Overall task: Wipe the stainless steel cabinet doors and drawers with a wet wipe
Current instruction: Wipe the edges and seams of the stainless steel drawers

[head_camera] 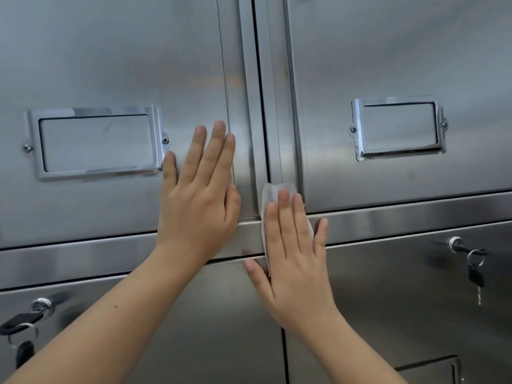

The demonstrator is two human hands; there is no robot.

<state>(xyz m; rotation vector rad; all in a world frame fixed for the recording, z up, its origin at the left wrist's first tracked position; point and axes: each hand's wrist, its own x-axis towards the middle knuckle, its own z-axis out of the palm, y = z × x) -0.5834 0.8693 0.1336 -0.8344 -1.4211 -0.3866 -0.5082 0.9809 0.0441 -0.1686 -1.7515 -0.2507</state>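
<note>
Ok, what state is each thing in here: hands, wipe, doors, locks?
left hand: flat, fingers straight, pressed on the left door.
right hand: flat, pressing the wet wipe against the centre frame.
wet wipe: pinned under the fingers.
left door: shut.
right door: shut.
left lock: key in.
right lock: key in.

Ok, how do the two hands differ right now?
The left hand lies bare on the left door; the right hand presses a white wet wipe against the steel. The left hand sits higher, beside the label holder; the right hand sits lower, across the horizontal rail. Both are flat, fingers straight.
</note>
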